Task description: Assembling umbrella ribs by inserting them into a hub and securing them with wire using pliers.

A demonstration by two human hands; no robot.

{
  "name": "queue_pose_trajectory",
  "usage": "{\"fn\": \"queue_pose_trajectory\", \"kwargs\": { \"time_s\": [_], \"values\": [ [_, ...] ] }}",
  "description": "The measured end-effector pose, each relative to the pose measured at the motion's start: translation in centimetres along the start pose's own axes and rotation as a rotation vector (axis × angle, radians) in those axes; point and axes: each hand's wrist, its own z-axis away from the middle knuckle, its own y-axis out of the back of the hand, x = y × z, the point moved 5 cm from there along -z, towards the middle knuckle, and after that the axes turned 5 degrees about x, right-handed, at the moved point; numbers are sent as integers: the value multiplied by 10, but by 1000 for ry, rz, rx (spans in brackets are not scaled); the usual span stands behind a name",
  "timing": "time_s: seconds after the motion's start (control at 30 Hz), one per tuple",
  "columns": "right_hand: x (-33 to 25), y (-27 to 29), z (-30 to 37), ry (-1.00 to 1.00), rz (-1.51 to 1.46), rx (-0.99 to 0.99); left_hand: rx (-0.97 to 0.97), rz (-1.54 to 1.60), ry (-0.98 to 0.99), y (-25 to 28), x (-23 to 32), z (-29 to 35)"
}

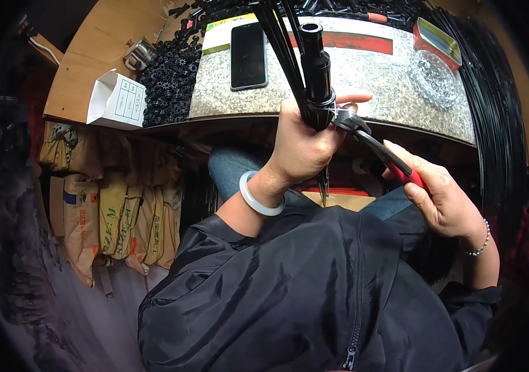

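My left hand (pixel 305 146) grips a bundle of thin black rods (pixel 277 37) together with a black cylindrical plastic part (pixel 315 62), held upright in front of the granite-topped bench (pixel 376 74). A pale bangle sits on that wrist. My right hand (pixel 441 195) holds red-handled pliers (pixel 376 149), whose jaws meet a thin white tie at the base of the black part, right beside my left thumb. The rods' lower ends stick out below my left fist.
On the bench lie a black phone (pixel 249 56), a glass dish (pixel 435 77) and a red tin (pixel 438 40). Heaps of small black plastic parts (pixel 168 77) cover the wooden table left, near a white box (pixel 115 99). Paper sacks (pixel 115 217) stand below.
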Motion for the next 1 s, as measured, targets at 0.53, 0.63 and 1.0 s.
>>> {"fn": "queue_pose_trajectory", "kwargs": {
  "time_s": [0.53, 0.63, 1.0],
  "values": [
    [-9, 5, 7, -259, -231, -48, -53, 21, -32, 0, 0, 2],
    [-8, 9, 7, -422, -243, -82, -51, -58, -1, 0, 1, 2],
    [-28, 29, -6, -289, 354, 54, -18, -455, -361, 3, 10, -11]
  ]
}}
